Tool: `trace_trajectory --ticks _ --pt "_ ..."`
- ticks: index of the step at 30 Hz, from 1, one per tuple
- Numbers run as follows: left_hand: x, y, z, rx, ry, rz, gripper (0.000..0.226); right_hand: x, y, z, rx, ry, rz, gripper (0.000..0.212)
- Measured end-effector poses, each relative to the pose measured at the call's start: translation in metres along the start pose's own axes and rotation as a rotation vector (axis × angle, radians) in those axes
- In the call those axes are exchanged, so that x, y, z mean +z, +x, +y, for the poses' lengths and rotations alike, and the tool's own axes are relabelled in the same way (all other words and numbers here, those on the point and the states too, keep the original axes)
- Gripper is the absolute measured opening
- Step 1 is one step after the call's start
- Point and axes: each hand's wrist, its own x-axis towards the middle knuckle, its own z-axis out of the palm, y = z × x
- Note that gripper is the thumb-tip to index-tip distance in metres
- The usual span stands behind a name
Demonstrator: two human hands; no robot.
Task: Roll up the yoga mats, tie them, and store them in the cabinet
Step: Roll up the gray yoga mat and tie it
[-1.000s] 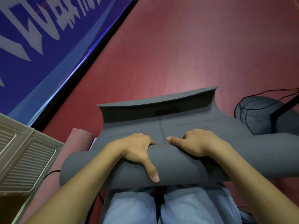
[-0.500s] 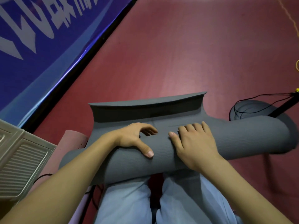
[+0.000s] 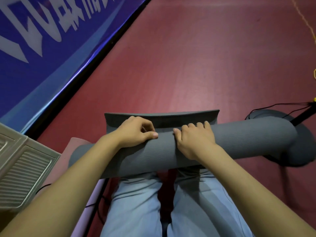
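Plainly, both the left hand (image 3: 135,132) and right hand (image 3: 193,139) curled over the grey yoga mat (image 3: 239,139), rolled across the lap, whose short free flap (image 3: 160,117) could spring loose if their grip slackened.

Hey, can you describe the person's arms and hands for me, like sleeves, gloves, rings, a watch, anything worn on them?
Both forearms are bare as far as the head view shows; no sleeve reaches into the picture. The left hand and right hand wear no gloves, and no ring, watch or bracelet shows on the fingers or wrists. Fingernails look short and unpainted. The only clothing visible is light blue trousers.
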Motion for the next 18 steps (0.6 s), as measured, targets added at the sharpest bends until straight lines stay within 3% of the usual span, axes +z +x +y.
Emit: trace_trajectory --ticks 2,5,11,13,18 --pt "-0.006 -0.010 0.009 -0.036 0.119 -0.050 0.037 -0.001 0.008 0.003 -0.033 0.037 -0.034 0.064" --pt "-0.014 -0.025 0.027 -0.117 0.248 -0.198 0.088 0.002 0.014 0.007 -0.069 0.049 -0.027 0.065" --pt "0.020 -0.026 0.039 -0.136 0.550 -0.308 0.135 -0.003 0.028 0.001 -0.091 0.084 -0.005 0.060" --pt "0.024 -0.026 0.034 -0.128 0.551 -0.271 0.135 -0.005 0.029 0.002 -0.109 0.089 0.009 0.062" --pt "0.020 -0.031 0.028 -0.062 0.552 -0.198 0.105 -0.009 0.022 0.007 -0.114 0.093 -0.058 0.068"
